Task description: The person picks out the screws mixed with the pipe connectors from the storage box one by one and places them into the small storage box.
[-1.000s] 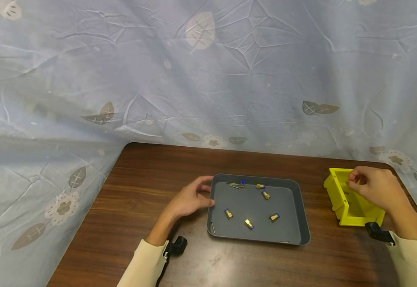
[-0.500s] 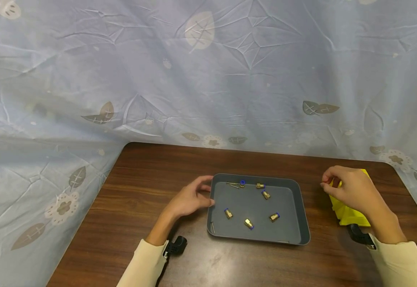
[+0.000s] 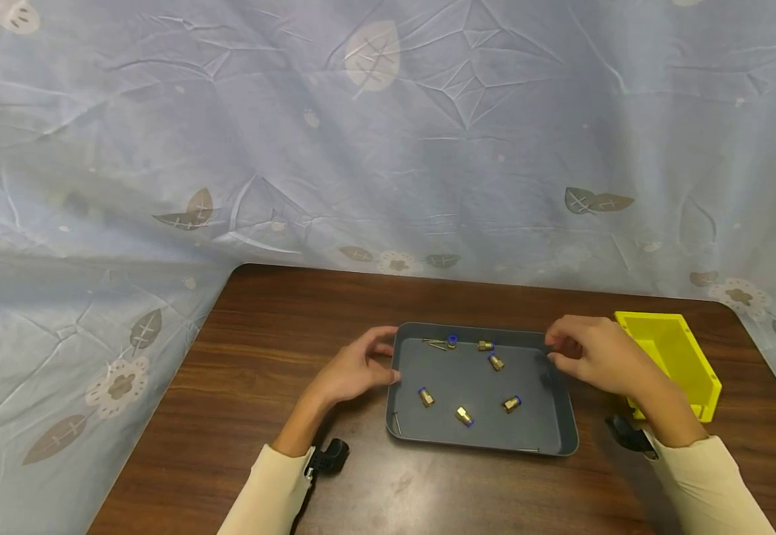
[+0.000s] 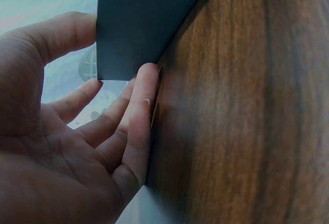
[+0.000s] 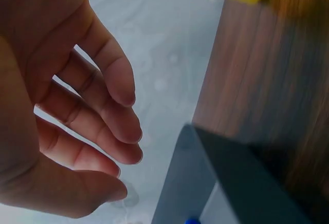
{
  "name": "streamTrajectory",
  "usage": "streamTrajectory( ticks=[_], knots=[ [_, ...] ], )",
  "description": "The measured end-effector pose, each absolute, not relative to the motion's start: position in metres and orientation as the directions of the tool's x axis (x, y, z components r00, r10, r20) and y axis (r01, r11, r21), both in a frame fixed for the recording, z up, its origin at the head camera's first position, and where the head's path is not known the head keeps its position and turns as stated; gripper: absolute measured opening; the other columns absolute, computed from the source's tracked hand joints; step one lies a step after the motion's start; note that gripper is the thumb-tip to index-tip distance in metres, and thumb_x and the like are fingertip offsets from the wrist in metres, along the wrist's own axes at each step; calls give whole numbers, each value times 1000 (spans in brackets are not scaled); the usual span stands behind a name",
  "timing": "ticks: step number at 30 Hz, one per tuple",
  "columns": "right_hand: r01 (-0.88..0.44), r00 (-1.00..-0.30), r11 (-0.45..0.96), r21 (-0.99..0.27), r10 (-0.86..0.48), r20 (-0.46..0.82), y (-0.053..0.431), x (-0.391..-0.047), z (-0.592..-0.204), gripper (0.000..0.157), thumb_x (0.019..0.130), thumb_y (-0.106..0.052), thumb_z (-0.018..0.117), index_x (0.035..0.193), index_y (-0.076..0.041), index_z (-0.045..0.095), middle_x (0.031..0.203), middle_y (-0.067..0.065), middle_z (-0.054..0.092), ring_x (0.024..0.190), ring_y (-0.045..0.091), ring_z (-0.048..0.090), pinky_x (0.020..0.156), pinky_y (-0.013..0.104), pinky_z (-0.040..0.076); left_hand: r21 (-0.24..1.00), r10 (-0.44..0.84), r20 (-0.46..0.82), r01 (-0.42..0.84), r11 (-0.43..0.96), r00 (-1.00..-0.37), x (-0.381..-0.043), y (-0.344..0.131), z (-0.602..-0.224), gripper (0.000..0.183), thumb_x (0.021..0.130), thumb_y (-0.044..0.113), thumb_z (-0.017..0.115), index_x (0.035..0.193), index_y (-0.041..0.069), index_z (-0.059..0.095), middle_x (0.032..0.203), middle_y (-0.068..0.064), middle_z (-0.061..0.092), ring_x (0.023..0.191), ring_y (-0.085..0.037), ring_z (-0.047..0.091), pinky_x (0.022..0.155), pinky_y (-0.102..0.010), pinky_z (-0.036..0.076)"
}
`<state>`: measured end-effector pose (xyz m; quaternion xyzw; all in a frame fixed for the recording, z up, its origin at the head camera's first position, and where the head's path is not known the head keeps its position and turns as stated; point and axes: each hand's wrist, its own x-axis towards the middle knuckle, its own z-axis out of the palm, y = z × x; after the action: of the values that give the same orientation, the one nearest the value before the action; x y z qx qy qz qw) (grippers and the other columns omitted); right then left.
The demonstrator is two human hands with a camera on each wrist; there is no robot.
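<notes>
A grey tray (image 3: pixel 474 438) lies on the table holding several brass fittings with blue ends, including a fitting (image 3: pixel 464 416) near the front, plus a few thin metal pins (image 3: pixel 397 423). My left hand (image 3: pixel 354 371) holds its left side; the thumb reaches over the rim and the other fingers lie outside, low along the wall (image 4: pixel 139 29). Over the tray's back right corner hovers my right hand (image 3: pixel 601 357). In the right wrist view this hand (image 5: pixel 77 116) has loosely bent fingers, thumb and fingertips apart, with nothing seen between them.
A yellow bin (image 3: pixel 685 357) stands right of the tray, partly behind my right wrist. The brown wooden table (image 3: pixel 281 312) ends at a patterned cloth (image 3: pixel 388 148) hanging behind and to the left. A black camera (image 3: pixel 327 457) sits on my left wrist.
My right hand has moved left from over the yellow bin to the tray's right edge, uncovering most of the bin. The left hand, tray and fittings have stayed in place.
</notes>
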<state>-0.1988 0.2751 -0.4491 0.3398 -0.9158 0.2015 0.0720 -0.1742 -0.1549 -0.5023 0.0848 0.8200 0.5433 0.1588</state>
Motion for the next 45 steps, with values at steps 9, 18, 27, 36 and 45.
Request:
streamTrajectory(
  ticks=[9,18,27,36,45],
  knots=[
    [-673,-732,644,-363,-650,203,239,-205,-447,20,90,-10,90,106,-14,77,94,-11,72,81,6,65,71,33,58,921,322,-169,-34,388,-932,-175,-155,-502,79,94,10,86,164,14,49,139,-18,69,102,-24,78,92,-44,60],
    [-737,-646,538,-410,-738,193,203,-214,-451,21,91,-12,87,111,-13,79,101,-4,75,86,11,68,76,35,59,923,331,-167,-29,383,-929,-175,-157,-501,79,95,10,86,164,14,48,140,-20,69,103,-25,78,92,-45,60],
    [-785,-515,391,-481,-844,153,162,-217,-450,22,91,-15,87,112,-15,80,102,-4,74,89,10,67,78,33,58,923,330,-172,-35,382,-928,-175,-157,-501,79,95,11,86,164,14,48,140,-20,68,103,-25,78,93,-45,60],
    [-756,-394,246,-607,-911,121,132,-222,-459,26,91,-12,90,116,-9,80,104,3,75,92,20,70,81,36,60,922,332,-174,-35,385,-927,-175,-159,-501,78,95,13,85,164,15,49,140,-20,69,104,-25,78,93,-46,60],
    [-724,-311,176,-667,-946,89,110,-229,-471,27,90,-12,91,115,-8,81,102,1,74,92,19,70,81,32,59,928,391,-157,0,372,-907,-176,-164,-500,74,101,19,78,166,12,45,140,-21,68,110,-27,75,96,-45,57]
  ],
)
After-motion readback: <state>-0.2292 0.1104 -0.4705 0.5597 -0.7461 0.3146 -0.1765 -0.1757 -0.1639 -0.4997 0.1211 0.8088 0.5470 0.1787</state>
